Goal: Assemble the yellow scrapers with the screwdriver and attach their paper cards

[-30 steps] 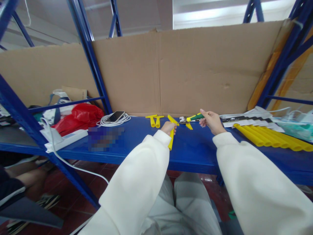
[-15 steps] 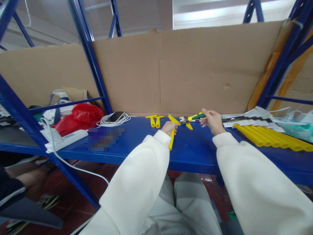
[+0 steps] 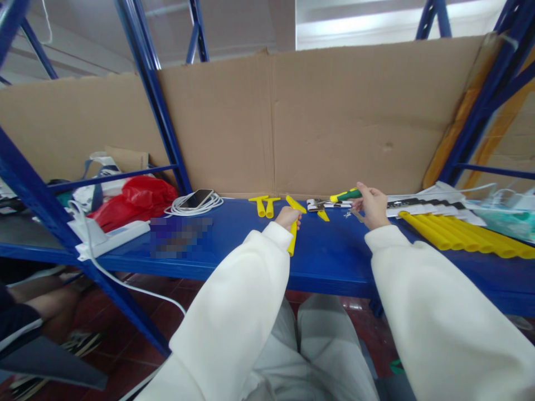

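My left hand [image 3: 288, 218] is closed around a yellow T-shaped scraper handle [image 3: 293, 240], whose wide head slants up beyond my fingers and whose tube points toward the table's front edge. In my right hand [image 3: 374, 207] is a screwdriver [image 3: 346, 195] with a green and yellow handle, pointing left. A small greyish strip [image 3: 356, 215] shows under those fingers; I cannot make out what it is. Tiny screws [image 3: 347, 214] lie on the blue surface nearby. Between the hands are a small yellow piece [image 3: 323, 215] and a flat black-and-white item [image 3: 316, 205].
Two more yellow T-shaped handles [image 3: 270, 208] lie by the cardboard wall [image 3: 217, 133]. Several yellow tubes [image 3: 451, 231] and dark strips [image 3: 426, 205] are at right. At left are a phone [image 3: 198, 199] on a coiled white cable, a power strip [image 3: 125, 236] and a red bag [image 3: 142, 199].
My right hand has drawn the screwdriver back to the right, away from the yellow handle's head. My left hand has stayed nearly still, with the handle in it.
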